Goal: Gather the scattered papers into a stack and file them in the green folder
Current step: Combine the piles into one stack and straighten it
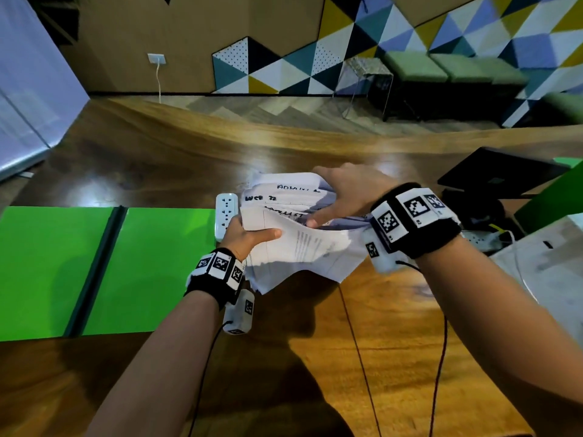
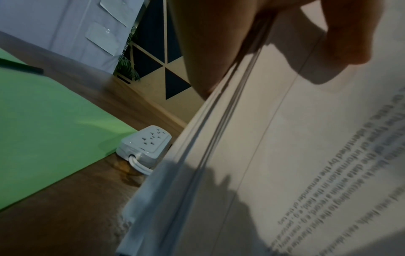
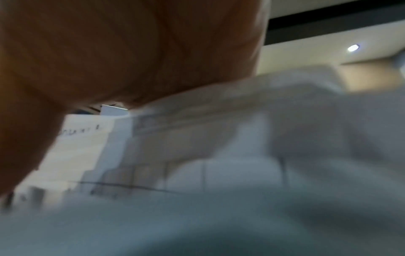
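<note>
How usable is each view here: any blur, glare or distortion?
Head view: sharp, wide-angle bending of the table edge, glare patches on the wood. Left wrist: dim, the papers print close and soft. Right wrist: heavy motion blur, the right hand fills the top.
</note>
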